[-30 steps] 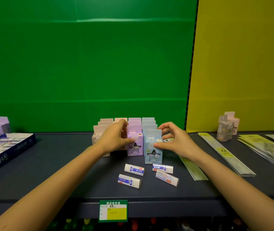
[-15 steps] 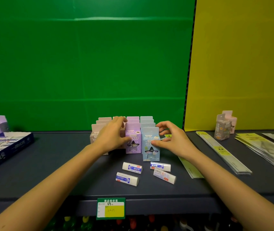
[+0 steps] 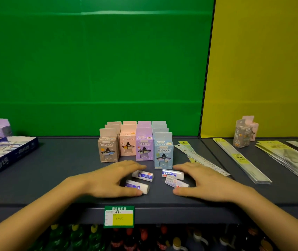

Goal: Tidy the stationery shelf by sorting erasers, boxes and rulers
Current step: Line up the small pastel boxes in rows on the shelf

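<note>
Several white erasers with blue sleeves lie near the dark shelf's front edge. My left hand is spread around the two left ones, thumb touching the nearer one. My right hand cups the two right ones, fingers apart. Behind them stand rows of small star-window boxes: brown, pink, purple, blue. Packaged rulers lie to the right.
A blue tray of erasers sits at the left with a purple box behind it. More rulers, clear packets and two boxes lie on the right. A price tag hangs on the shelf edge.
Both hands left the upright boxes and came toward the front edge, settling around the loose erasers. The box rows now stand uncovered.
</note>
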`<state>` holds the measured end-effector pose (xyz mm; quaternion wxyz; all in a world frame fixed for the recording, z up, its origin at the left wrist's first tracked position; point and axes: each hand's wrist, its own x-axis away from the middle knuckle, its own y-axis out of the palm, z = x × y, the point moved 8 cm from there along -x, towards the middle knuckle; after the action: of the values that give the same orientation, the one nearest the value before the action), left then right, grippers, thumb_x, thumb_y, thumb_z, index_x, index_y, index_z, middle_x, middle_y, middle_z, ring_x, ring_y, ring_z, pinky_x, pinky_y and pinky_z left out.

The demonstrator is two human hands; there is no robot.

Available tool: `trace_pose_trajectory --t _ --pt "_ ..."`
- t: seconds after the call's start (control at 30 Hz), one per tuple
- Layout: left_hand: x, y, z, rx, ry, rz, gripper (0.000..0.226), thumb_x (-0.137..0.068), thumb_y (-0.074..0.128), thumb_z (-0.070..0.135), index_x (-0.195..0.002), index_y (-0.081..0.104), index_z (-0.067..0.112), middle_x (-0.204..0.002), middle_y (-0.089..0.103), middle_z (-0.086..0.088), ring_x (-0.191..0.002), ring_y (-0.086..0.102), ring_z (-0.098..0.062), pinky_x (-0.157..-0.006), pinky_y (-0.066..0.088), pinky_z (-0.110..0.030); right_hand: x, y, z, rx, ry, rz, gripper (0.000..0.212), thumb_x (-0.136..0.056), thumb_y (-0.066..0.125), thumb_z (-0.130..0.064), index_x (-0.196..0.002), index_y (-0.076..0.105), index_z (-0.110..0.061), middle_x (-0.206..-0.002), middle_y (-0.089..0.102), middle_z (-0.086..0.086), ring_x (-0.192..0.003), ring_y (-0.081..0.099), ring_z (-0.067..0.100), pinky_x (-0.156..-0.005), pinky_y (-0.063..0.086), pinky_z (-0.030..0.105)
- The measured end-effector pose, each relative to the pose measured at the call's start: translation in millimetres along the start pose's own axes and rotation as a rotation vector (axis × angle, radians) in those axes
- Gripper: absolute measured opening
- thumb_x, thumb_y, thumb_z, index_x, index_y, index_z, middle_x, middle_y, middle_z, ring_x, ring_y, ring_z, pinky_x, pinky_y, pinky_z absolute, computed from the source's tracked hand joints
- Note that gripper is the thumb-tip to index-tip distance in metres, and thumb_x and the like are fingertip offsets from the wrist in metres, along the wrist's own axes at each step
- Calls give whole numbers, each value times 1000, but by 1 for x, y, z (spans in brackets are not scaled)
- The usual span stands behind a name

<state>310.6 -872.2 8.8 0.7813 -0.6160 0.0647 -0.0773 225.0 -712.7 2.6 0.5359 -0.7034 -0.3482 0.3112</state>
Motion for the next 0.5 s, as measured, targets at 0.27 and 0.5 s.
trace_pose_trajectory --t 0.27,0.5 --pt "-15 7 6 -173 -9 -35 48 -90 45 45 -133 40 23 -126 45 2 -114 44 -11 -100 37 -28 -9 1 -20 125 -29 -64 48 -89 46 -50 -130 43 -26 -122 48 2 -110 46 19 -94 39 32" --pt "-28 11 10 -55 -147 -160 40 -86 56 34 -111 41 7 -99 41 -1 -86 41 -18 -75 34 -26 -21 7 -23 84 49 -262 27 -90 48 -44 -85 38 -19 -90 44 2 -85 43 20 -68 34 32"
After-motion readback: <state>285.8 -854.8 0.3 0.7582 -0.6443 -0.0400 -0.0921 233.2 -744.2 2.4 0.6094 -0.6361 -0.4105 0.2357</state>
